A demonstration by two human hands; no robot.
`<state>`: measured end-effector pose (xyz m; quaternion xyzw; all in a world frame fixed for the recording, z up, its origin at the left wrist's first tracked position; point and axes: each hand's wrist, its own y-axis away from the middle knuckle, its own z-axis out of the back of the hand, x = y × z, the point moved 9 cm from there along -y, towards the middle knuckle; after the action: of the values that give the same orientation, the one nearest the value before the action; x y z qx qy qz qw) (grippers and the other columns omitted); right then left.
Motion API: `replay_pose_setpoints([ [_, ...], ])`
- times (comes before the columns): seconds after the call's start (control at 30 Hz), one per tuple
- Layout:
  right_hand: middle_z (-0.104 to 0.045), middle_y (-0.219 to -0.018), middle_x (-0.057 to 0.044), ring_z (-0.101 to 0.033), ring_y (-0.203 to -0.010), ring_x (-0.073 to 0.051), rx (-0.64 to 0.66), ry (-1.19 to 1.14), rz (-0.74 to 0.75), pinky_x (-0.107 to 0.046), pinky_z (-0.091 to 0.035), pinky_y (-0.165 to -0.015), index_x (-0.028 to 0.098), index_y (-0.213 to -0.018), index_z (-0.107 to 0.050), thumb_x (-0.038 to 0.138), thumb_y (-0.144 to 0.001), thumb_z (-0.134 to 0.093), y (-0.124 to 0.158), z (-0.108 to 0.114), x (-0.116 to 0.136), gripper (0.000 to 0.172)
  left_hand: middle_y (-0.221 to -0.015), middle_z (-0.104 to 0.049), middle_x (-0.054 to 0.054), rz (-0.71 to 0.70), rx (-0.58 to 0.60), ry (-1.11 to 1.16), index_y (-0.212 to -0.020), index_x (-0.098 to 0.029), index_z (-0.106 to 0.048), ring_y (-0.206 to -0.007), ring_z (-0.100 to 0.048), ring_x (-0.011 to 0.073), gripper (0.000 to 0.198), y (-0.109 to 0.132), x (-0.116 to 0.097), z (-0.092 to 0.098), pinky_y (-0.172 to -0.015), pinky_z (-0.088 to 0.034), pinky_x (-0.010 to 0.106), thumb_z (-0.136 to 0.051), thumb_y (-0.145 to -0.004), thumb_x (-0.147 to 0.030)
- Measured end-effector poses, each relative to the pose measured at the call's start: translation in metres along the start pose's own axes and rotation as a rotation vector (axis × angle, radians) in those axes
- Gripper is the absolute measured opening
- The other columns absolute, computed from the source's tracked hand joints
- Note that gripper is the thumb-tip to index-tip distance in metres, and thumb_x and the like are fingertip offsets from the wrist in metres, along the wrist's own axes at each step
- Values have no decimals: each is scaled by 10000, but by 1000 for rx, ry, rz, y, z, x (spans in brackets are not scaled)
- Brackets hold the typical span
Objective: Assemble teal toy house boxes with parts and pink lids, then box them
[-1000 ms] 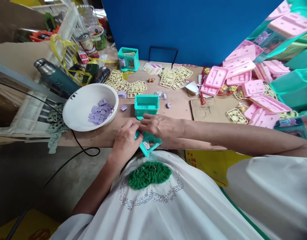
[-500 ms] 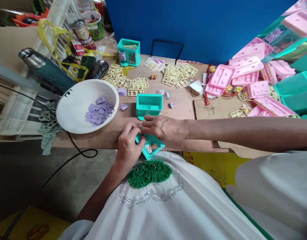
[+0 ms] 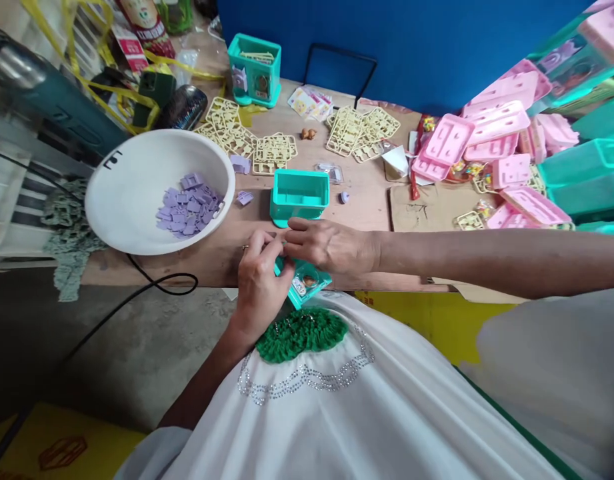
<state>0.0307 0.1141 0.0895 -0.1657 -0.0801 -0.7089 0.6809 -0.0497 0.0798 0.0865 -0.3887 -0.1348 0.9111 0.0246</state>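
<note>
At the table's front edge my left hand (image 3: 263,277) grips a teal plastic panel (image 3: 311,280) with a clear window and a small brown piece behind it. My right hand (image 3: 327,245) presses on the same panel's far end, its fingers curled in and meeting the left fingertips. Whatever small part lies between the fingers is hidden. Just beyond the hands stands an open-topped teal box (image 3: 300,195). Small lilac plastic parts lie around it: a folded piece (image 3: 245,198) to the left and a round knob (image 3: 344,197) to the right.
A white bowl (image 3: 131,200) of lilac parts stands at the left. Cream part frames (image 3: 275,155), a clear plastic piece (image 3: 331,173) and another teal box (image 3: 255,70) lie farther back. Pink trays (image 3: 444,147) pile up at right. A blue panel (image 3: 411,47) closes off the back.
The camera view has shifted slightly, moving the bowl leftward and the table items upward in the picture. Both hands stay on the teal panel with almost the same hold.
</note>
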Motion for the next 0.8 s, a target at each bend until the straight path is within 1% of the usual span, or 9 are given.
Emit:
replay_pose_setpoints([
  [0.1,-694,-897,-100,-615,-853,-220,-175,-217,-121,-354,-500,-778,133,-1014,-683,197,-1053,-524,13,8,-16,175,-951,-639,44,12,-10,121,-834,-208,-665,-944,-690,213,119,-2,11,4,-864,-576,345,-675,-850,-91],
  [0.17,-724,-910,-94,-642,-833,-194,-294,-367,-229,-313,-514,-740,138,-1020,-700,238,-1055,-562,25,13,-27,175,-1030,-703,62,50,35,283,-941,-213,-712,-1019,-710,228,57,1,24,3,-926,-585,363,-722,-885,-201],
  [0.23,-755,-968,-98,-670,-845,-182,-380,-457,-311,-302,-535,-759,144,-1052,-720,261,-1047,-595,36,15,-30,171,-1207,-734,88,105,109,454,-1151,-219,-707,-1146,-708,245,280,7,38,-2,-1010,-577,380,-764,-890,-303],
  [0.33,-763,-995,-100,-688,-905,-195,-478,-473,-358,-322,-551,-819,150,-1075,-751,282,-1036,-633,45,16,-23,181,-1363,-706,117,175,176,571,-1339,-213,-635,-1249,-683,256,514,18,55,-8,-1068,-554,379,-790,-874,-368],
  [0.47,-736,-939,-101,-661,-905,-211,-543,-385,-344,-336,-535,-801,147,-1022,-777,260,-1037,-618,42,12,-17,196,-1260,-740,112,190,130,540,-1254,-192,-678,-1137,-711,249,450,24,60,-14,-1020,-559,372,-778,-874,-410],
  [0.57,-721,-899,-93,-640,-861,-204,-574,-361,-302,-320,-518,-775,144,-976,-775,238,-1045,-591,40,11,-20,219,-1172,-742,90,119,16,447,-1192,-199,-703,-1077,-708,243,394,23,52,-13,-980,-557,361,-757,-882,-438],
  [0.67,-713,-911,-95,-630,-858,-204,-543,-287,-227,-309,-505,-765,129,-1030,-758,208,-1038,-593,38,14,-17,183,-1147,-737,88,76,-70,405,-1180,-207,-700,-1073,-701,251,378,25,48,-14,-978,-551,371,-742,-891,-447],
  [0.73,-697,-916,-109,-614,-859,-217,-468,-148,-174,-319,-494,-763,111,-1047,-741,192,-1053,-551,33,17,-10,207,-1160,-734,91,58,-83,404,-1178,-212,-692,-1095,-694,257,354,26,48,-17,-994,-544,381,-727,-903,-431],
  [0.8,-680,-908,-122,-595,-857,-232,-337,15,-116,-346,-487,-782,99,-1032,-727,177,-1075,-479,23,18,-2,264,-1164,-732,90,33,-87,398,-1171,-215,-684,-1111,-687,260,334,25,48,-18,-1002,-536,385,-720,-906,-416],
])
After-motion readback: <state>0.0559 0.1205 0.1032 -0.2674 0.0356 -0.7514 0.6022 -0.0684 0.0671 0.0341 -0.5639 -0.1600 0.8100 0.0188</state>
